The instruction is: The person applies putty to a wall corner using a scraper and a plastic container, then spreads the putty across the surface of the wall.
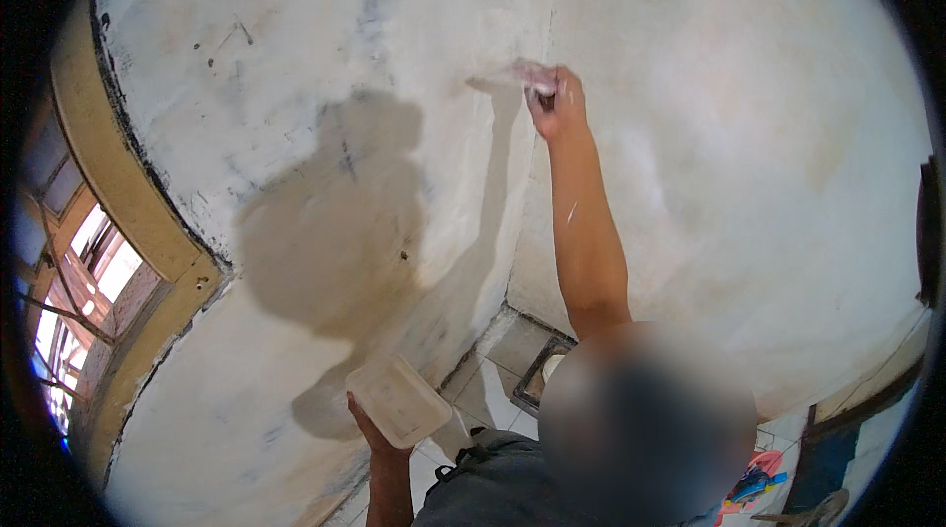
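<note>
My right hand (557,108) is raised at arm's length to the wall corner. Its fingers are closed around a paintbrush (533,75), whose pale, pinkish-white end is blurred and points left, at or close to the left wall (443,15); contact is hard to tell. Low down, near my waist, my left hand (384,436) grips a shallow rectangular cream-coloured plastic container (399,401) by its edge. The container is tilted, and little can be made out inside it. Patchy white coating with dark scuffs covers the left wall.
A second whitish wall (729,133) meets the corner on the right. On the left is a window with a yellowish frame (128,163). Below, a dark-edged square recess (532,374) holds a white round thing on the tiled floor (488,389). Colourful items (754,483) lie lower right.
</note>
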`<state>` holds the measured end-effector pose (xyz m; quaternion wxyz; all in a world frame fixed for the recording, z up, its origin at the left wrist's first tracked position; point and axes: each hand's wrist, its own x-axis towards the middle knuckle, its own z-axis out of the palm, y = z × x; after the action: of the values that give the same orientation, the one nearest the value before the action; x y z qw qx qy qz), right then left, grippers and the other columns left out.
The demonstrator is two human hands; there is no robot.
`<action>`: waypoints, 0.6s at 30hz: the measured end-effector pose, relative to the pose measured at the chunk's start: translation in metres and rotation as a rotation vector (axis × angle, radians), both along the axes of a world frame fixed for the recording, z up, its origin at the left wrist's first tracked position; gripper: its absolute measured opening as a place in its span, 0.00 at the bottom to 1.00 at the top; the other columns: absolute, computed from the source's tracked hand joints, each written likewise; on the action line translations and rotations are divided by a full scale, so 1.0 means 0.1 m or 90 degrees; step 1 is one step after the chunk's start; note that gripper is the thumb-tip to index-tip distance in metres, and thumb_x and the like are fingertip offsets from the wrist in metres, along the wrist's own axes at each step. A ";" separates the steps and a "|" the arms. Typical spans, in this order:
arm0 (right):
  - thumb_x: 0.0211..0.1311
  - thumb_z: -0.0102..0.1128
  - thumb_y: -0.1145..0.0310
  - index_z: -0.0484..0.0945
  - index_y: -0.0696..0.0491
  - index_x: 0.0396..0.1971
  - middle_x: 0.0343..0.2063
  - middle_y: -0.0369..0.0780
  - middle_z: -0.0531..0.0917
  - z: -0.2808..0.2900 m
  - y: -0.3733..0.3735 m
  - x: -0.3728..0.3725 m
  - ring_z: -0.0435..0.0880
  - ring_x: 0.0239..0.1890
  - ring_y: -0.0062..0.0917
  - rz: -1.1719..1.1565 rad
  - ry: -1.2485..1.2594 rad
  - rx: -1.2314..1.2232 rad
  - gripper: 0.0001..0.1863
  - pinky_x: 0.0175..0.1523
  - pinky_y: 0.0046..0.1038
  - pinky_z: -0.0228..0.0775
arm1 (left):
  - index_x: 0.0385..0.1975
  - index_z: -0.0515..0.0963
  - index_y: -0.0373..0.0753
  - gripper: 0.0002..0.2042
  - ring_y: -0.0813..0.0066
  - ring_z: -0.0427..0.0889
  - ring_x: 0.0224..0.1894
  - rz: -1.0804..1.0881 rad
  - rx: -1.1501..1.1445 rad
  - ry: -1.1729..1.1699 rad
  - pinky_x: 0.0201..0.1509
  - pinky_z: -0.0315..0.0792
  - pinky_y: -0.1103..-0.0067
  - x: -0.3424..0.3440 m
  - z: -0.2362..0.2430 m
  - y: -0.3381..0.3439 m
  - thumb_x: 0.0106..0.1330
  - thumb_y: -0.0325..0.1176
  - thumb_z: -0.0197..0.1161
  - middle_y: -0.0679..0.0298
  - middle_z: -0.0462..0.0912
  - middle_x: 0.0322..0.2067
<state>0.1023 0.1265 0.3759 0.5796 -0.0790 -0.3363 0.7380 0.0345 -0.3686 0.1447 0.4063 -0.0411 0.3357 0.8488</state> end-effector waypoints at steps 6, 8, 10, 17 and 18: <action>0.59 0.51 0.69 0.75 0.50 0.31 0.27 0.39 0.80 -0.40 -0.32 -0.08 0.78 0.29 0.25 -0.019 -0.121 -0.090 0.05 0.30 0.22 0.68 | 0.62 0.65 0.49 0.33 0.58 0.74 0.55 -0.058 0.029 0.054 0.56 0.71 0.59 -0.06 -0.10 0.26 0.64 0.66 0.43 0.61 0.73 0.55; 0.58 0.52 0.67 0.74 0.49 0.30 0.24 0.36 0.78 -0.42 -0.25 -0.23 0.77 0.27 0.25 0.005 -0.110 -0.113 0.04 0.27 0.22 0.66 | 0.59 0.68 0.48 0.31 0.60 0.75 0.54 -0.077 0.077 0.064 0.57 0.73 0.60 -0.07 -0.06 0.40 0.65 0.64 0.46 0.62 0.75 0.53; 0.58 0.54 0.67 0.73 0.50 0.29 0.21 0.35 0.75 -0.25 -0.13 -0.41 0.76 0.24 0.25 0.020 -0.052 -0.081 0.04 0.24 0.23 0.65 | 0.59 0.67 0.49 0.31 0.60 0.75 0.54 -0.085 0.079 0.082 0.56 0.73 0.60 -0.08 0.00 0.50 0.65 0.65 0.46 0.61 0.74 0.54; 0.55 0.58 0.66 0.72 0.52 0.25 0.18 0.38 0.74 1.24 0.08 -0.30 0.74 0.22 0.26 -0.027 -0.066 -0.021 0.07 0.24 0.28 0.71 | 0.62 0.63 0.49 0.36 0.59 0.73 0.55 -0.089 0.094 0.120 0.55 0.74 0.60 -0.10 0.01 0.71 0.62 0.69 0.46 0.61 0.71 0.56; 0.56 0.58 0.65 0.73 0.53 0.25 0.17 0.38 0.74 1.27 0.14 -0.19 0.74 0.21 0.26 -0.029 -0.044 0.002 0.08 0.26 0.29 0.72 | 0.62 0.63 0.49 0.36 0.59 0.73 0.55 -0.086 0.096 0.120 0.55 0.74 0.60 -0.09 0.00 0.73 0.62 0.69 0.46 0.61 0.71 0.56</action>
<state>0.0831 0.1400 0.5031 0.5846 -0.1114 -0.3558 0.7206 0.0259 -0.2953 0.1449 0.4313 0.0922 0.3099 0.8423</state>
